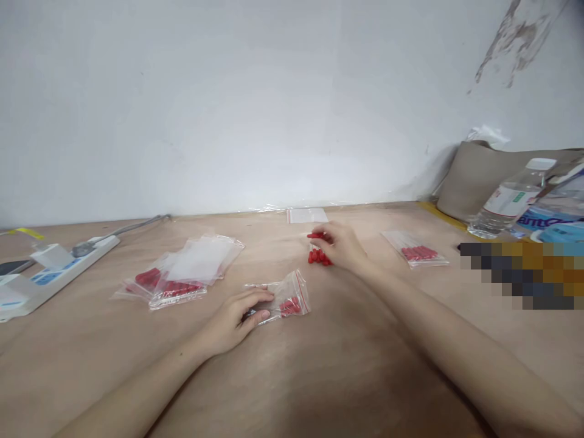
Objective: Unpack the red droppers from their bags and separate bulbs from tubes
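Note:
My left hand (244, 313) is closed on the near-left end of a clear zip bag (298, 283), thumb below and fingers above. Several small red pieces (289, 306) lie inside it, by the end with the red seal line. Farther off, my right hand (340, 246) pinches a small red piece (314, 235) between thumb and fingers. It is over a pile of red pieces (319, 258) on the brown table (292, 371). Part of the pile is hidden behind the hand, and the pieces are too small to name exactly.
Left of my hands lie overlapping zip bags (196, 258), some with red pieces. Another filled bag (415, 249) lies at right, and a flat white bag (308, 215) near the wall. A power strip (68, 271) stands far left, a water bottle (511, 201) far right.

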Demonstrator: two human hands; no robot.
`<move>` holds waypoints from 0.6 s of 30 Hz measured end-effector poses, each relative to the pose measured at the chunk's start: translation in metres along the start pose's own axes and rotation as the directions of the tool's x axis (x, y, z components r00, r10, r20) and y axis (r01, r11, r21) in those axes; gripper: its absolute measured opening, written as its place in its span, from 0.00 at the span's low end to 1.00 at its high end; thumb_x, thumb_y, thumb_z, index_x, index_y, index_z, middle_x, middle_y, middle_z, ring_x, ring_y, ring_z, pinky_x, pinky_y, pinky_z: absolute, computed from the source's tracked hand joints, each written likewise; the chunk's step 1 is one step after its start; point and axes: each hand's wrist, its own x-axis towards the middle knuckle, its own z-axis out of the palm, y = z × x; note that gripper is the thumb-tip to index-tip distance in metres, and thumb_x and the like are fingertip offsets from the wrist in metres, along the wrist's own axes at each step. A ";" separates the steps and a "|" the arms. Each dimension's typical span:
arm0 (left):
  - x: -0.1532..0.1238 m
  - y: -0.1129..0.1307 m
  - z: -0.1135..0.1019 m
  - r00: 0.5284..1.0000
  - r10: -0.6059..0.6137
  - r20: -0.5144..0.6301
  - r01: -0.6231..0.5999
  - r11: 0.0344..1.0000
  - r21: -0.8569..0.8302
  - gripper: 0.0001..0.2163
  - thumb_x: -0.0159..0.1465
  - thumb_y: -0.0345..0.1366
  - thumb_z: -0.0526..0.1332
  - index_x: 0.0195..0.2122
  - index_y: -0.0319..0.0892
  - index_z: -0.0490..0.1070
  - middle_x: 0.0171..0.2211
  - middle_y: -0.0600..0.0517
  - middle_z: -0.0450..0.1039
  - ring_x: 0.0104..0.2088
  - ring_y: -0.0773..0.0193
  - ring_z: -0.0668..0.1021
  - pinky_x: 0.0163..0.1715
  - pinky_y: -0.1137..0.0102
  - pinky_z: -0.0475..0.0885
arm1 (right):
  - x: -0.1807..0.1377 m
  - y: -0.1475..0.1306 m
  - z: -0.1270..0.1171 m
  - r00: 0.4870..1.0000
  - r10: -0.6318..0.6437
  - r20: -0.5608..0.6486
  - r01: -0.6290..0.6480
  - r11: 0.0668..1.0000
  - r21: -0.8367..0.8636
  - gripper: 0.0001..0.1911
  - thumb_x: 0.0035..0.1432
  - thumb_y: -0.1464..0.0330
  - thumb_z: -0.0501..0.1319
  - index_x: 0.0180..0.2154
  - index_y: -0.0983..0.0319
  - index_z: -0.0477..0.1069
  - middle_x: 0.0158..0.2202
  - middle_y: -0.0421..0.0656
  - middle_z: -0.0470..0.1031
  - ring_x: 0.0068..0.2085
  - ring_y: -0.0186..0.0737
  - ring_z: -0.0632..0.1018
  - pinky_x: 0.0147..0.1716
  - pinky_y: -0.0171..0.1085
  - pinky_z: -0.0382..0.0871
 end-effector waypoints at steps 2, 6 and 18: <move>0.000 0.001 0.000 1.000 -0.001 0.001 0.001 1.000 0.005 0.13 0.63 0.38 0.53 0.48 0.46 0.66 0.48 0.51 0.69 0.52 0.60 0.67 0.52 0.64 0.62 | 0.000 0.001 0.022 0.987 -0.124 0.103 0.148 0.950 -0.274 0.09 0.58 0.69 0.52 0.37 0.62 0.69 0.39 0.46 0.70 0.34 0.34 0.73 0.32 0.33 0.64; 0.000 0.001 0.000 1.000 -0.007 0.014 0.006 1.000 0.013 0.13 0.63 0.38 0.52 0.48 0.46 0.66 0.48 0.51 0.69 0.52 0.61 0.67 0.52 0.65 0.63 | -0.001 0.005 0.046 0.942 -0.177 0.284 0.315 0.753 -0.578 0.11 0.58 0.71 0.51 0.37 0.62 0.71 0.40 0.47 0.70 0.39 0.39 0.70 0.35 0.36 0.59; 0.000 0.001 0.000 1.000 0.007 0.012 -0.007 1.000 0.017 0.14 0.63 0.39 0.52 0.49 0.46 0.65 0.48 0.50 0.69 0.52 0.59 0.67 0.51 0.62 0.63 | -0.009 -0.007 0.027 0.974 -0.128 0.186 0.206 0.839 -0.504 0.14 0.55 0.63 0.55 0.42 0.62 0.68 0.40 0.49 0.71 0.42 0.44 0.69 0.41 0.41 0.57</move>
